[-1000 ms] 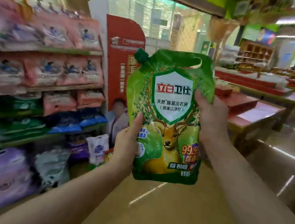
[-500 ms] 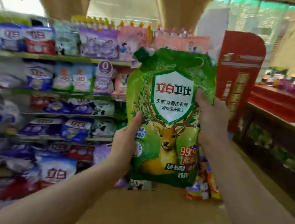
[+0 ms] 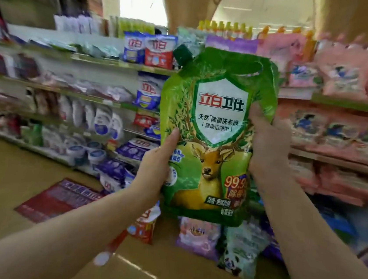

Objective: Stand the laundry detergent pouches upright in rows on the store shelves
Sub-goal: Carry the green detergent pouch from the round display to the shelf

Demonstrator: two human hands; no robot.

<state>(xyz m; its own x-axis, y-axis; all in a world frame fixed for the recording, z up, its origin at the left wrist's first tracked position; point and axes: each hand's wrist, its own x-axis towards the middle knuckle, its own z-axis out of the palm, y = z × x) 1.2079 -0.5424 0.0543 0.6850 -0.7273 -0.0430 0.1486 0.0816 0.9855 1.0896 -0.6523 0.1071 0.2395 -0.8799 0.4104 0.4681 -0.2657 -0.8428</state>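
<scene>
I hold a green detergent pouch [image 3: 216, 129] upright at chest height, its deer picture and white shield label facing me and its dark green cap at the top left. My left hand [image 3: 156, 166] grips its lower left edge. On its right edge sits my right hand [image 3: 267, 144], fingers wrapped behind. Behind the pouch run the store shelves [image 3: 95, 60], stocked with blue, white, purple and pink pouches. Pink pouches [image 3: 346, 75] fill the shelves at the right.
Several pouches stand on the floor below the held pouch: a purple one [image 3: 199, 235], a panda-print one [image 3: 241, 253] and a red one [image 3: 145, 224]. A red floor sticker [image 3: 56, 200] lies at the left. Tan floor stretches in front of me.
The view has swung left from the aisle end to the shelves. The red end panel has left the frame. Both hands keep the same grip on the green pouch.
</scene>
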